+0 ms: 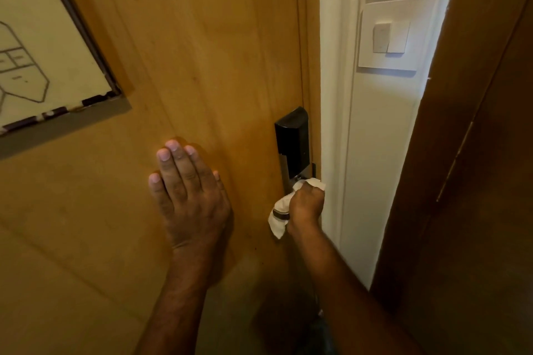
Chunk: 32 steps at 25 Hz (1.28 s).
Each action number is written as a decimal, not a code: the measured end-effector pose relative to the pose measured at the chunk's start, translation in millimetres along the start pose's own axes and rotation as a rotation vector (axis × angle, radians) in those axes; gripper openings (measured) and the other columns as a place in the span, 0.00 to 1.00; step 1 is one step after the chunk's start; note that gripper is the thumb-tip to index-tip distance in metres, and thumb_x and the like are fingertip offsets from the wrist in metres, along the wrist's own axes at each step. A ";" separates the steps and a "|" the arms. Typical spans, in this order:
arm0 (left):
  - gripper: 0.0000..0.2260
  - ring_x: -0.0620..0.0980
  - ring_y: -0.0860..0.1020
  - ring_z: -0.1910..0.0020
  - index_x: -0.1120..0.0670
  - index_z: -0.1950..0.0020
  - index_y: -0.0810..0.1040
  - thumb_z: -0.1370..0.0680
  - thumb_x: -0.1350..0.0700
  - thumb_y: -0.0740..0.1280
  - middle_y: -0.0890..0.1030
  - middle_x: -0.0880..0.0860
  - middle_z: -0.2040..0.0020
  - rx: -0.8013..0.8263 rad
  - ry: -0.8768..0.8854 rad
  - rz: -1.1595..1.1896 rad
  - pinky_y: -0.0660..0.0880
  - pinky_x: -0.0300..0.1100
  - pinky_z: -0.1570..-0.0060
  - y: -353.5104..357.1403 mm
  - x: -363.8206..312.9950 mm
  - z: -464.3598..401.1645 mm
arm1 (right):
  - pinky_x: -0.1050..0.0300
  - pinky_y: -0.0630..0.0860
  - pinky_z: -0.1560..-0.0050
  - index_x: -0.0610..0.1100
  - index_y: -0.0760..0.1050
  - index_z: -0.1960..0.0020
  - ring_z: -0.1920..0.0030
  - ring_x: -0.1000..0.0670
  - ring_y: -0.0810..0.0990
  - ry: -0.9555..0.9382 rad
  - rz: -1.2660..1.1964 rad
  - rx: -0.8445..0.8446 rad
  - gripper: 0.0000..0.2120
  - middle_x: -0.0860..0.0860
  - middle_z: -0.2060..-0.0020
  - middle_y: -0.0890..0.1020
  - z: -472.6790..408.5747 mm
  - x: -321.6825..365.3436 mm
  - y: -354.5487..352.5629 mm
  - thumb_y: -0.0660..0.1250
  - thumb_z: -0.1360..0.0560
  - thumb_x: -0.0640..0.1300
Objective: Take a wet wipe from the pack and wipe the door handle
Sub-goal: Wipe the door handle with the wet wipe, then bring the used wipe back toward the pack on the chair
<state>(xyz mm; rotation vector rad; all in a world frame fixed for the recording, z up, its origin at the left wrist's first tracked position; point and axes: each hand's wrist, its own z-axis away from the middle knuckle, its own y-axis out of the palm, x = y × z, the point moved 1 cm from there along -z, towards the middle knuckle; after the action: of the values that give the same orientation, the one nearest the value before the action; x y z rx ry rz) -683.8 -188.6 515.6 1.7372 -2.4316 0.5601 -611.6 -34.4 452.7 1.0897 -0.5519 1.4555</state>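
My right hand (307, 206) is closed around a white wet wipe (278, 223) that is wrapped over the metal door handle (280, 214), whose tip shows at the left of my fist. Above the handle sits the black electronic lock body (292, 138) on its metal plate. My left hand (187, 196) lies flat on the wooden door (202, 52), fingers together, holding nothing. The wet wipe pack is not in view.
A framed floor plan (43, 46) hangs on the door at upper left. A white wall strip with a light switch (390, 37) runs right of the door edge. A dark wooden panel (476, 181) fills the right side.
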 end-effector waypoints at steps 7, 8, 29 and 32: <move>0.35 0.64 0.43 0.18 0.68 0.18 0.51 0.17 0.51 0.61 0.50 0.67 0.18 -0.028 -0.009 -0.020 0.41 0.59 0.19 1.2 -3.7 4.7 | 0.52 0.77 0.47 0.35 0.72 0.35 0.41 0.38 0.80 -0.100 0.280 0.037 0.15 0.41 0.44 0.81 43.9 -39.1 -6.6 0.60 0.18 0.41; 0.35 0.64 0.42 0.18 0.68 0.18 0.51 0.17 0.51 0.61 0.51 0.67 0.18 -0.022 -0.014 -0.022 0.41 0.58 0.19 -0.4 -1.4 1.6 | 0.54 0.77 0.50 0.35 0.73 0.36 0.43 0.39 0.81 -0.106 0.317 0.031 0.15 0.41 0.45 0.81 49.2 -43.2 -7.0 0.60 0.18 0.42; 0.29 0.71 0.58 0.21 0.71 0.22 0.62 0.19 0.57 0.65 0.59 0.72 0.21 0.629 0.486 1.062 0.58 0.64 0.24 -180.9 -293.4 88.2 | 0.52 0.83 0.59 0.40 0.82 0.54 0.53 0.43 0.84 -0.235 -0.069 -0.476 0.09 0.44 0.55 0.84 44.1 50.6 -435.2 0.69 0.29 0.28; 0.31 0.70 0.60 0.22 0.70 0.22 0.63 0.20 0.55 0.68 0.61 0.71 0.22 0.653 0.688 1.178 0.62 0.65 0.25 -262.8 -356.8 127.8 | 0.51 0.83 0.57 0.46 0.83 0.63 0.55 0.43 0.86 -0.250 0.009 -0.758 0.07 0.47 0.61 0.86 83.8 13.8 -557.3 0.75 0.30 0.36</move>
<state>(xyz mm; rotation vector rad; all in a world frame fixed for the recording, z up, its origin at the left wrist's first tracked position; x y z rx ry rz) -300.2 11.2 355.4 -0.1677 -2.5322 1.7873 -57.6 20.5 364.1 0.6519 -1.1705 0.9730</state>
